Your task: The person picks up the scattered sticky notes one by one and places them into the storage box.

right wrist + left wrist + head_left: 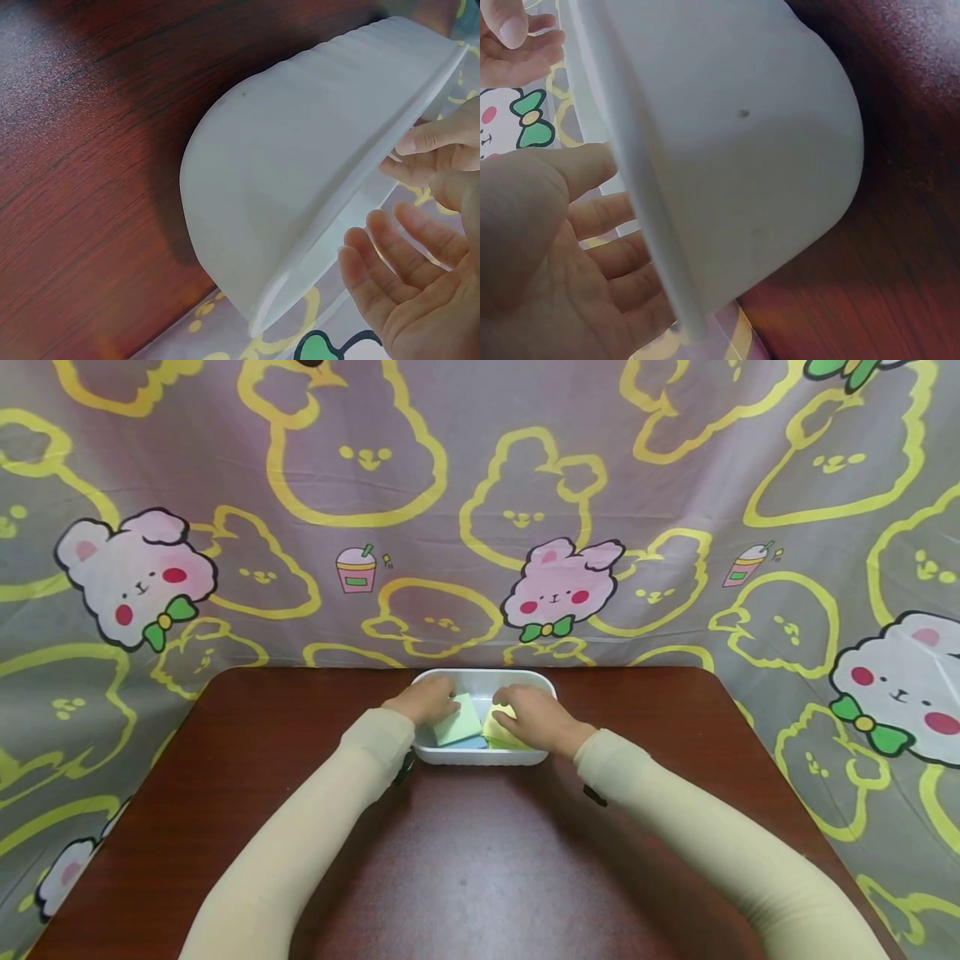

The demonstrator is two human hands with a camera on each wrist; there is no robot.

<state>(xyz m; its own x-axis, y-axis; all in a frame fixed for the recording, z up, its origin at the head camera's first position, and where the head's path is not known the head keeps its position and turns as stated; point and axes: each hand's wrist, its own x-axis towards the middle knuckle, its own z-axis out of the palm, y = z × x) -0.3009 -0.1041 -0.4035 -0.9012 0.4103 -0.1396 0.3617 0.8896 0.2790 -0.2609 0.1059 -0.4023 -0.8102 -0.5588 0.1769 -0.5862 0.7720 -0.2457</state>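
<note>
A white plastic basin stands at the far edge of the table, with square paper pads inside. On the left lies a pale green pad, partly over a blue pad. A yellow pad lies on the right. My left hand reaches over the left rim beside the green pad, its fingertips hidden by the rim in the left wrist view. Over the right side hovers my right hand, fingers loosely bent above the yellow pad. In the right wrist view, the right hand's fingers hold nothing.
The basin rests on a dark reddish-brown table. Behind the table and along its sides hangs a grey curtain with yellow outlines and cartoon bunnies. The basin's raised rim stands between the left wrist camera and its contents.
</note>
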